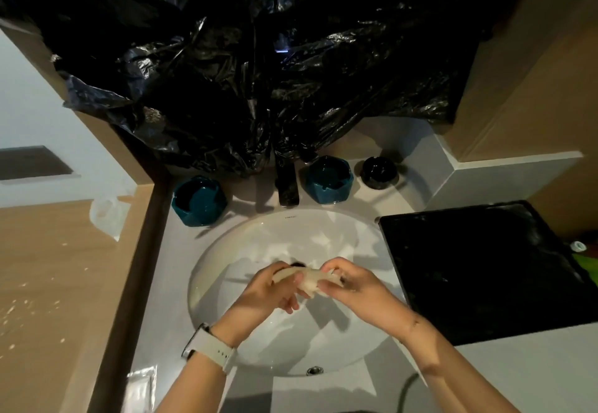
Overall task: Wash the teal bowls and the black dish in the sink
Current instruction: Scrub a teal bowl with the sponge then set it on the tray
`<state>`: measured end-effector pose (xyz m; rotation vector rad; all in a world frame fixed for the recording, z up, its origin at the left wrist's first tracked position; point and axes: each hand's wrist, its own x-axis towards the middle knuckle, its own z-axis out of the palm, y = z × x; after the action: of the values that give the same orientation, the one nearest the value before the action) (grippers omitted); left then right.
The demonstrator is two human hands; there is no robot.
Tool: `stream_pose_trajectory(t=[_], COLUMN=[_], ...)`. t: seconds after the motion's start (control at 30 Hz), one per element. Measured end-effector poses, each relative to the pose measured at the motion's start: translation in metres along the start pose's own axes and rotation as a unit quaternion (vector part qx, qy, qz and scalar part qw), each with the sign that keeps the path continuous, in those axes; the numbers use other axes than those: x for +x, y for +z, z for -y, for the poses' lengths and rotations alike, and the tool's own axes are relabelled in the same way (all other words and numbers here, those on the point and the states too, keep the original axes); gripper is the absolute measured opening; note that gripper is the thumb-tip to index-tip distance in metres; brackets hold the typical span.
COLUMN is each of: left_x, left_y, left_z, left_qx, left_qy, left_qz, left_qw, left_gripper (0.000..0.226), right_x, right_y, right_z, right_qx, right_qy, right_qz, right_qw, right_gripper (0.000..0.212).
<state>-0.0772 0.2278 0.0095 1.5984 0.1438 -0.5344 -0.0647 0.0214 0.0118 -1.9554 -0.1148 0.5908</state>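
A pale, crumpled cloth (310, 280) is held over the white oval sink (246, 331) in the lower middle of the frame. The grip of the left hand (265, 293) is clamped on the left end of the cloth, with the fingers curled round it, and the grip of the right hand (352, 283) is pinched on the right end. A white watch (212, 346) is worn on the left wrist.

Neither of the teal bowls nor the black dish is in the basin: all three are seen on the grey worktop (155, 283) behind the sink, in the middle of the frame. One teal bowl (198, 199) is placed to the left of the black tap (286, 186), the other teal bowl (328, 179) just to the right of it, and the small black dish (378, 172) is set beside that second bowl, further right. None of them is touched by a hand.

A black tray (485, 270) is laid on the worktop at the right of the frame, next to the sink rim. The upper part of the frame is filled by crumpled black plastic sheeting (259, 56), which hangs down to just above the tap
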Motion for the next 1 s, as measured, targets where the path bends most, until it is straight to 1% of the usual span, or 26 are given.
stream_pose_trajectory(t=[0.07,0.13,0.2,0.23,0.27,0.33,0.37,0.43,0.5,0.57,0.63,0.67,0.77,0.83,0.9,0.93,1.0], left_x=[-0.009,-0.012,-0.015,-0.018,-0.021,-0.028,-0.031,-0.034,-0.035,-0.037,-0.038,-0.037,-0.036,-0.037,-0.037,-0.037,-0.036], left_y=[0.004,0.010,0.017,0.020,0.023,0.027,0.029,0.028,0.024,0.017,0.014,0.012,0.010,0.011,0.012,0.011,0.008], left_z=[-0.002,-0.007,-0.014,-0.018,-0.020,-0.022,-0.023,-0.022,-0.021,-0.021,-0.024,-0.024,-0.022,-0.021,-0.020,-0.020,-0.022], left_qx=[-0.019,-0.046,-0.087,-0.102,-0.105,-0.112,-0.127,-0.163,-0.232,-0.342,-0.411,-0.415,-0.365,-0.335,-0.319,-0.319,-0.328], left_qy=[-0.026,-0.071,-0.117,-0.126,-0.120,-0.098,-0.098,-0.097,-0.110,-0.152,-0.178,-0.174,-0.143,-0.128,-0.106,-0.092,-0.067], left_qz=[-0.012,-0.037,-0.041,-0.041,-0.050,-0.072,-0.082,-0.103,-0.118,-0.121,-0.141,-0.153,-0.176,-0.171,-0.178,-0.183,-0.181], left_qw=[0.999,0.996,0.988,0.986,0.986,0.986,0.984,0.977,0.959,0.919,0.883,0.880,0.903,0.918,0.925,0.925,0.925], left_gripper=[0.038,0.047,0.044,0.040,0.039,0.049,0.053,0.053,0.046,0.038,0.032,0.027,0.017,0.018,0.022,0.026,0.029], right_x=[-0.005,-0.010,-0.013,-0.015,-0.016,-0.017,-0.019,-0.022,-0.026,-0.028,-0.031,-0.033,-0.037,-0.037,-0.037,-0.036,-0.036], right_y=[0.004,0.010,0.014,0.016,0.016,0.015,0.015,0.017,0.018,0.016,0.013,0.011,0.010,0.010,0.008,0.005,0.000], right_z=[-0.005,-0.006,-0.005,-0.005,-0.004,0.000,0.004,0.010,0.015,0.019,0.022,0.024,0.032,0.039,0.048,0.052,0.054], right_qx=[0.017,0.018,-0.002,-0.027,-0.059,-0.093,-0.082,-0.041,-0.025,-0.047,-0.069,-0.068,0.002,0.054,0.078,0.090,0.104], right_qy=[-0.029,-0.060,-0.085,-0.103,-0.126,-0.165,-0.172,-0.174,-0.186,-0.223,-0.260,-0.263,-0.197,-0.159,-0.136,-0.123,-0.088], right_qz=[-0.054,-0.112,-0.154,-0.174,-0.194,-0.229,-0.242,-0.263,-0.287,-0.308,-0.305,-0.295,-0.255,-0.251,-0.244,-0.229,-0.167], right_qw=[0.998,0.992,0.984,0.979,0.971,0.955,0.951,0.948,0.939,0.924,0.914,0.916,0.947,0.953,0.957,0.961,0.976], right_gripper=[0.009,0.007,0.006,0.008,0.010,0.012,0.013,0.015,0.012,0.011,0.021,0.024,0.032,0.038,0.038,0.038,0.036])
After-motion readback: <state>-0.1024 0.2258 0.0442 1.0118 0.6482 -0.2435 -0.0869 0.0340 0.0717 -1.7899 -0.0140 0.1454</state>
